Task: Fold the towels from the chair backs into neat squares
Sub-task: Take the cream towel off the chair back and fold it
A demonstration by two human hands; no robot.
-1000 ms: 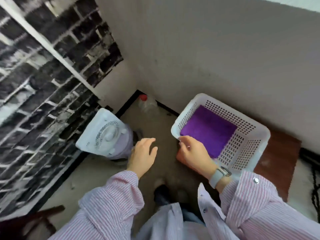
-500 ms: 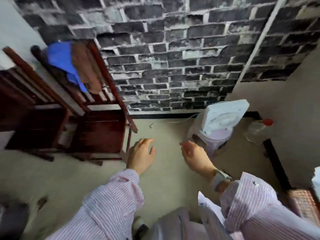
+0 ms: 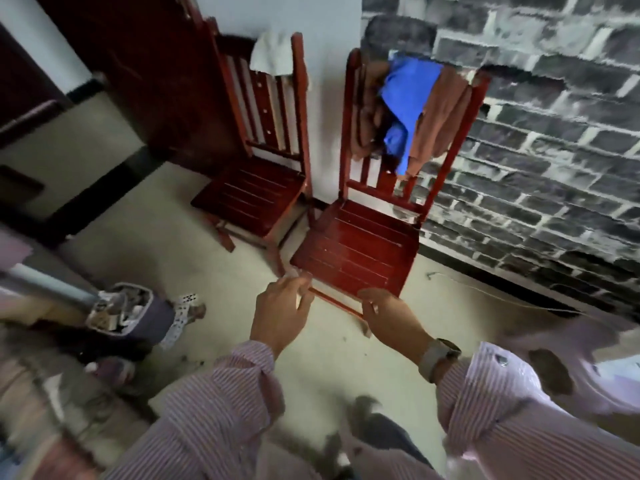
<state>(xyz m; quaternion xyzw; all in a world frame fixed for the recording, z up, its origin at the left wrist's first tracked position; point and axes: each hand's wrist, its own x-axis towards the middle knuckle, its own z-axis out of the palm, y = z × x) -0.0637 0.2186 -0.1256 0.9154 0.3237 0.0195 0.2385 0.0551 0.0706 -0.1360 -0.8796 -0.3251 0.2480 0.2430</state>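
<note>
My left hand (image 3: pixel 282 311) hangs in front of me with its fingers loosely curled and relaxed, holding nothing. My right hand (image 3: pixel 393 315) is beside it, fingers also loosely bent, holding nothing; a grey watch (image 3: pixel 438 358) sits on that wrist above my striped sleeve (image 3: pixel 512 407). Both hands are in the air just short of the near edge of the right chair (image 3: pixel 356 252), and neither touches it.

The towels are on the chair backs, far from my hands. Over the top rail of the right chair lie a blue towel (image 3: pixel 407 98) and a brown towel (image 3: pixel 441 123), bunched together and overlapping; more brown cloth hangs on the left side of that back. The left chair (image 3: pixel 251 197) stands just beside it, farther off, with a white towel (image 3: pixel 273 55) draped over its top rail.

Behind the right chair is a dark brick-patterned wall (image 3: pixel 540 133). On the floor at near left stands a full waste bin (image 3: pixel 126 311).
</note>
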